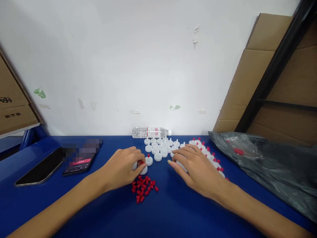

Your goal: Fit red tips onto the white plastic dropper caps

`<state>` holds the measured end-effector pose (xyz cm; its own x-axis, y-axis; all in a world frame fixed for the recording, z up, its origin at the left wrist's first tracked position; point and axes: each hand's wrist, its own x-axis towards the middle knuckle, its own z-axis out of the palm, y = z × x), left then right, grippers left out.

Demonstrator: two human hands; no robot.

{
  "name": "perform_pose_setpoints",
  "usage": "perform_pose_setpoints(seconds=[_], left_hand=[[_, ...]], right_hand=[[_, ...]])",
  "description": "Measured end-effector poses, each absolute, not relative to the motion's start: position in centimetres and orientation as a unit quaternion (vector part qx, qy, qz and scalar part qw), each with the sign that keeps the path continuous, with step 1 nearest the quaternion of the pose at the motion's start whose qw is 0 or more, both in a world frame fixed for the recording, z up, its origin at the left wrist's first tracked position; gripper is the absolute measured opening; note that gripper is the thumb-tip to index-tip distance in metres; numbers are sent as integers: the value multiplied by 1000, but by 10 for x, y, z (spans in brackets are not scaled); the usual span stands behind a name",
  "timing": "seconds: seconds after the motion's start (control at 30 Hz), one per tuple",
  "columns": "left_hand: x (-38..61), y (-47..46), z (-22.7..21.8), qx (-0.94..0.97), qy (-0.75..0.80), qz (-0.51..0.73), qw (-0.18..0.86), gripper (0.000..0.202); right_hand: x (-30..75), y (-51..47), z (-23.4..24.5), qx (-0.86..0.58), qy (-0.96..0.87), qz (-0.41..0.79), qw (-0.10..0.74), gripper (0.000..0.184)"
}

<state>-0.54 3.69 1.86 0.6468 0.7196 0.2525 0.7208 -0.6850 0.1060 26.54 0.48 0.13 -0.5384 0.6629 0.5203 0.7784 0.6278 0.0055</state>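
Note:
My left hand (123, 167) is curled round a white bottle cap (143, 170) with a red tip, its fingers pinched at the cap. Just in front of it lies a small heap of loose red tips (143, 189) on the blue table (163, 211). My right hand (195, 167) lies with fingers stretched out flat over white caps at its fingertips. Beyond both hands stands a cluster of plain white caps (159, 148). To the right, a row of white caps with red tips fitted (209, 153) runs past my right hand.
A clear water bottle (151, 132) lies on its side against the white wall. Two phones (39, 170) (79, 163) lie at the left. A dark plastic bag (267, 165) covers the table's right side. Cardboard boxes (12, 105) stand left; cardboard sheets (292, 82) lean at right.

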Motion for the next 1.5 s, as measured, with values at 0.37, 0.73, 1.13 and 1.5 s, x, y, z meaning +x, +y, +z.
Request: perform_pose_setpoints(seconds=[0.37,0.73,1.13,1.5], left_hand=[[-15,49,11,-913,-390,-95,74,20],[-14,39,21,-926,-352,-126,56,17],[-20,32,30,-928,-360,-66,-69,27],[-14,36,19,-920,-374,-91,-69,17]], right_hand=[[268,8,-6,-479,-853,-141,149,41],[264,4,-8,-454,-864,-131,174,36],[260,-1,-3,-441,-866,-119,202,34],[259,-3,-3,-454,-859,-114,207,31]])
